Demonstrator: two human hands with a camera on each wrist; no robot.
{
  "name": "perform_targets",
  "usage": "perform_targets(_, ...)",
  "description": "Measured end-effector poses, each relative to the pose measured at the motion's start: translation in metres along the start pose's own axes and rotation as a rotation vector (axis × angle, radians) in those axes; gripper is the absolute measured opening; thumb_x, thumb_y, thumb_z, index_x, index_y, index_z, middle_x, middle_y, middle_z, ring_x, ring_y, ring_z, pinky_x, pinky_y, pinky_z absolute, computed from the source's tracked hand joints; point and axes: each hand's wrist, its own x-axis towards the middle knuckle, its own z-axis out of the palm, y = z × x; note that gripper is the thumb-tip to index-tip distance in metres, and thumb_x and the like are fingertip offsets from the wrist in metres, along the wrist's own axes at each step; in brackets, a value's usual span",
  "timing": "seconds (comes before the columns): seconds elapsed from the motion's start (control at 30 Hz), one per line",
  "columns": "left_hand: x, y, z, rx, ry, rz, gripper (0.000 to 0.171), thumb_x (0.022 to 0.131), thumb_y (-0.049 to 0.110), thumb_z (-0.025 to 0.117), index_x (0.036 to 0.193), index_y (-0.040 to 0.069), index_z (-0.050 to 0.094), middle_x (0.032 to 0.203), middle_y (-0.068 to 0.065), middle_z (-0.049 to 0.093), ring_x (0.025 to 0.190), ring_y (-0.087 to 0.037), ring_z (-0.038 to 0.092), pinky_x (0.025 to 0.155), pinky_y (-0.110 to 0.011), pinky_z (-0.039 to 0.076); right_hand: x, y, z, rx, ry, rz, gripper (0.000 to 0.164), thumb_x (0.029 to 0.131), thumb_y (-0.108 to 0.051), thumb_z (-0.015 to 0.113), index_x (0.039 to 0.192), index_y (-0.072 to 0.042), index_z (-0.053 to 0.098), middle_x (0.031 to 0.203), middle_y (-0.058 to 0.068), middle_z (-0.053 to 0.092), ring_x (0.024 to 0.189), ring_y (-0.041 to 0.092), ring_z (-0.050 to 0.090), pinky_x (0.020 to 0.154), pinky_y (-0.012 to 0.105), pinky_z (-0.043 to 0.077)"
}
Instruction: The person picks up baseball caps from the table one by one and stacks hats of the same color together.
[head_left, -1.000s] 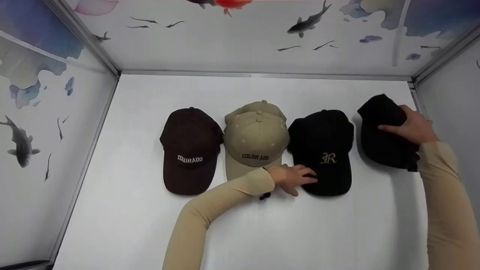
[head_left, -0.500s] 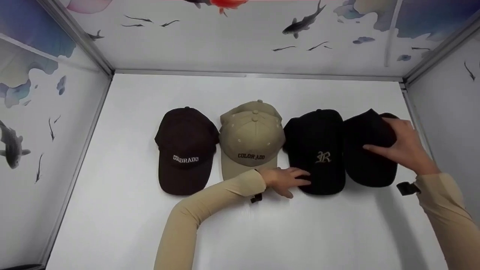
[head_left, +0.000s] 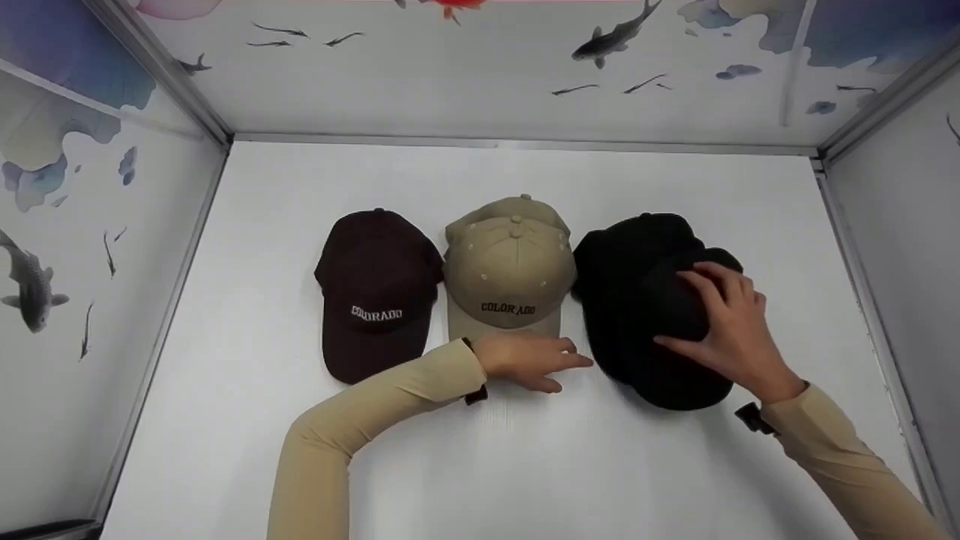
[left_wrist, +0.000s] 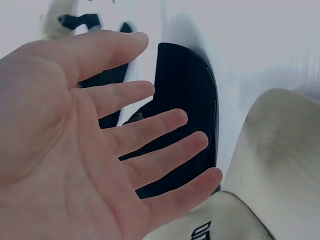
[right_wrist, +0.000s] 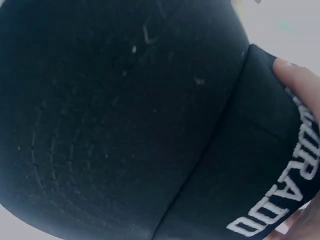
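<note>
My right hand [head_left: 739,337] grips a black cap [head_left: 679,382] by its crown, thumb on the near side. White "COLORADO" lettering on this cap shows beside the fingers in the right wrist view. It overlaps another black cap [head_left: 626,247], hiding that cap's front emblem. With fingers straight and spread, my left hand [head_left: 529,360] is over the brim of the upper beige cap [head_left: 510,277], fingertips just left of the black caps. The left wrist view has the open palm facing the camera, a black brim [left_wrist: 187,90] behind the fingers.
A dark maroon cap [head_left: 379,262] with white lettering lies at the left of the row. Behind the upper beige cap, the crown of a second beige cap [head_left: 525,206] shows. White table [head_left: 585,480] is bounded by printed panels at the back and sides.
My right hand has carried the held black cap leftward from the table's right side onto the other black cap. My left hand has drawn back left, off that cap's brim.
</note>
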Motion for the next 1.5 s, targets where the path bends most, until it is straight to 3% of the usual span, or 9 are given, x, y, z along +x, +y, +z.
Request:
perform_targets(0.2,-0.010,0.001,0.005,0.007,-0.028,0.001,0.054,0.098,0.024,0.058,0.148,0.012,0.040,0.131,-0.009,0.054,0.116,-0.020,0.053,0.093,-0.028,0.042,-0.009,-0.002,0.031,-0.068,-0.047,0.062,0.119,0.055,-0.046,0.092,0.150,-0.015,0.027,0.150,0.024,0.018,0.135,0.046,0.015,0.080,0.067,0.029)
perform_targets(0.43,-0.015,-0.002,0.010,0.006,-0.049,-0.034,0.052,0.099,0.025,0.057,0.147,0.014,0.042,0.130,-0.007,0.055,0.115,-0.018,0.054,0.092,-0.028,0.043,0.000,-0.003,0.038,-0.012,-0.055,0.104,0.133,0.052,-0.045,0.094,0.155,-0.022,0.013,0.157,0.022,0.000,0.141,0.043,-0.006,0.085,0.076,0.024)
perform_targets(0.7,-0.014,-0.003,0.013,-0.013,-0.057,-0.018,0.049,0.099,0.024,0.057,0.145,0.013,0.045,0.127,-0.008,0.057,0.113,-0.019,0.055,0.092,-0.028,0.043,0.011,0.004,0.033,0.002,-0.088,0.162,0.135,0.054,-0.044,0.093,0.156,-0.023,0.007,0.156,0.023,0.002,0.135,0.053,0.014,0.080,0.076,0.029)
perform_targets(0.87,-0.014,-0.004,0.016,-0.023,-0.062,-0.015,0.047,0.099,0.023,0.057,0.144,0.012,0.047,0.125,-0.008,0.058,0.112,-0.019,0.056,0.091,-0.028,0.043,0.021,0.008,0.032,0.011,-0.106,0.168,0.135,0.056,-0.047,0.092,0.156,-0.024,0.005,0.156,0.021,0.001,0.138,0.051,0.008,0.085,0.078,0.024)
perform_targets(1.07,-0.014,-0.004,0.018,-0.032,-0.063,-0.010,0.047,0.099,0.023,0.057,0.143,0.012,0.047,0.126,-0.009,0.058,0.114,-0.020,0.055,0.092,-0.028,0.043,0.039,0.012,0.035,0.030,-0.167,0.103,0.125,0.058,-0.055,0.088,0.156,-0.030,0.014,0.159,0.015,0.001,0.141,0.048,-0.003,0.092,0.080,0.010)
perform_targets(1.3,-0.015,-0.004,0.019,-0.015,-0.058,-0.001,0.046,0.098,0.022,0.057,0.143,0.012,0.048,0.123,-0.009,0.059,0.112,-0.020,0.056,0.092,-0.029,0.044,0.054,0.024,0.036,-0.059,-0.211,0.056,0.106,0.061,-0.063,0.082,0.146,-0.020,0.036,0.151,0.019,0.026,0.133,0.049,0.025,0.092,0.078,0.018)
perform_targets(1.5,-0.018,-0.004,0.019,-0.026,-0.062,-0.021,0.047,0.099,0.023,0.057,0.143,0.012,0.048,0.123,-0.009,0.059,0.112,-0.020,0.056,0.091,-0.029,0.044,0.056,0.033,0.043,-0.129,-0.159,-0.045,0.107,0.063,-0.066,0.077,0.146,-0.010,0.039,0.152,0.013,0.030,0.136,0.037,0.027,0.097,0.070,0.021)
